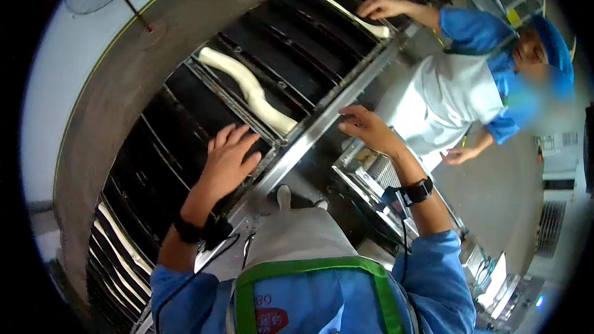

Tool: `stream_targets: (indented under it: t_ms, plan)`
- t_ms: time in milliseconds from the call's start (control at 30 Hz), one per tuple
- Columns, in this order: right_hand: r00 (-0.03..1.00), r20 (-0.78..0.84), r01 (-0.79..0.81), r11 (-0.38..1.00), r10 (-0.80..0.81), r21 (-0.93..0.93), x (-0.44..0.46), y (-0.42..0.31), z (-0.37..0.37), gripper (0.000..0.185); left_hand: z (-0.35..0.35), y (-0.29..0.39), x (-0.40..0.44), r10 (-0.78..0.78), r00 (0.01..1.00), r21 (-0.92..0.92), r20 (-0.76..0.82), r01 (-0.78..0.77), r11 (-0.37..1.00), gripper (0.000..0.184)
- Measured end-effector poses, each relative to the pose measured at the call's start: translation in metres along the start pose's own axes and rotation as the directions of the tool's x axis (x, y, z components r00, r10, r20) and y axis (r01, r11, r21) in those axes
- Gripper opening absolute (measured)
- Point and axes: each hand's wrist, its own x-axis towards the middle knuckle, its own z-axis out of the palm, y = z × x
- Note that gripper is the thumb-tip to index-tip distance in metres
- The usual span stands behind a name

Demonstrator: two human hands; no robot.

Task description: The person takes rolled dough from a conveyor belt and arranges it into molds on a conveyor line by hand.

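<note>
A thick, pale strip that looks like dough (250,89) lies slightly curved along a black tray channel, its near end by the metal rail. My left hand (229,164) hovers over the dark channels just nearer than that strip, fingers spread and holding nothing. On the other side, my right hand (371,128) is held above the rail's near side, to the right of the strip's near end. Its fingers are bent but apart, with nothing between them. Both wrists carry black straps with cables.
A co-worker in blue with a white apron (442,96) stands at the right, one hand (383,7) by a thinner pale strip (376,31). Several more strips (120,238) lie in channels at lower left. A metal rail (297,156) edges the trays; a metal stand (383,173) is beneath my right arm.
</note>
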Motion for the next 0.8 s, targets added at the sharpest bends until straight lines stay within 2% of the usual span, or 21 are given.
stream_targets:
  t_ms: [67,100,133,167,200,233,267,300,333,367,433,500,567,600,633,667,700,733,767,800]
  plan:
    - [0.994,-0.013,-0.105,0.982,0.109,0.158,-0.04,0.027,-0.01,0.033,0.007,0.007,0.027,0.062,0.997,0.094,0.046,-0.066,0.993,0.034]
    - [0.992,-0.037,-0.111,0.978,0.119,0.174,-0.051,0.046,-0.009,0.033,0.011,0.007,0.04,0.102,0.993,0.154,0.06,-0.11,0.982,0.032]
    - [0.99,0.005,-0.136,0.961,0.139,0.239,-0.066,0.068,-0.01,0.032,0.012,0.012,0.054,0.198,0.979,0.208,0.036,-0.202,0.957,0.029]
    - [0.982,-0.034,-0.168,0.938,0.187,0.303,-0.102,0.084,-0.023,0.032,0.015,0.021,0.078,0.271,0.959,0.262,0.084,-0.284,0.922,0.027]
    - [0.954,-0.108,-0.241,0.931,0.279,0.274,-0.124,0.083,-0.025,0.034,0.013,0.03,0.094,0.16,0.953,0.353,0.258,-0.247,0.903,0.026]
    - [0.889,-0.175,-0.358,0.881,0.423,0.31,-0.148,0.088,-0.019,0.031,0.032,0.013,0.098,0.16,0.944,0.33,0.289,-0.255,0.909,0.028]
    - [0.843,-0.156,-0.445,0.83,0.515,0.337,-0.166,0.107,-0.021,0.033,0.044,0.006,0.108,0.138,0.936,0.324,0.325,-0.247,0.913,0.032]
    - [0.782,-0.208,-0.543,0.806,0.587,0.236,-0.187,0.119,-0.013,0.036,0.043,0.001,0.106,0.158,0.923,0.335,0.352,-0.282,0.899,0.037]
    - [0.82,-0.268,-0.463,0.861,0.506,0.209,-0.207,0.15,0.001,0.035,0.038,0.005,0.097,0.068,0.928,0.332,0.365,-0.199,0.922,0.039]
    - [0.797,-0.281,-0.491,0.845,0.534,0.212,-0.225,0.159,0.005,0.036,0.036,0.003,0.088,0.014,0.939,0.381,0.344,-0.154,0.912,0.039]
    - [0.731,-0.385,-0.552,0.82,0.563,0.151,-0.259,0.178,0.018,0.035,0.032,-0.02,0.062,0.031,0.954,0.311,0.297,-0.127,0.942,0.039]
    - [0.571,-0.55,-0.682,0.725,0.61,0.097,-0.304,0.218,0.015,0.033,0.042,-0.006,0.068,0.023,0.96,0.351,0.28,-0.125,0.928,0.039]
    - [0.356,-0.689,-0.799,0.588,0.631,0.126,-0.339,0.257,0.025,0.034,0.05,-0.008,0.063,-0.025,0.969,0.379,0.246,-0.072,0.923,0.04]
    - [0.324,-0.707,-0.865,0.499,0.629,0.048,-0.356,0.254,0.016,0.037,0.053,-0.007,0.063,-0.008,0.975,0.384,0.223,-0.081,0.92,0.04]
    - [0.311,-0.728,-0.911,0.41,0.612,-0.044,-0.368,0.25,0.004,0.041,0.056,-0.009,0.059,-0.003,0.982,0.388,0.187,-0.071,0.919,0.039]
    - [0.344,-0.719,-0.916,0.385,0.604,-0.115,-0.38,0.259,0.0,0.044,0.062,-0.005,0.058,0.015,0.99,0.53,0.139,-0.087,0.844,0.038]
    - [0.406,-0.704,-0.903,0.375,0.582,-0.211,-0.384,0.267,-0.004,0.048,0.069,-0.013,0.054,0.104,0.992,0.484,0.066,-0.123,0.867,0.034]
    - [0.481,-0.671,-0.872,0.383,0.564,-0.304,-0.382,0.27,-0.006,0.058,0.068,0.013,0.044,0.2,0.98,0.538,0.018,-0.178,0.824,0.032]
    - [0.595,-0.637,-0.797,0.466,0.491,-0.385,-0.381,0.282,-0.005,0.054,0.072,0.027,0.039,0.192,0.981,0.565,-0.036,-0.139,0.813,0.031]
    - [0.613,-0.538,-0.788,0.498,0.579,-0.362,-0.369,0.284,-0.014,0.051,0.076,0.039,0.037,0.156,0.986,0.523,-0.06,-0.102,0.846,0.032]
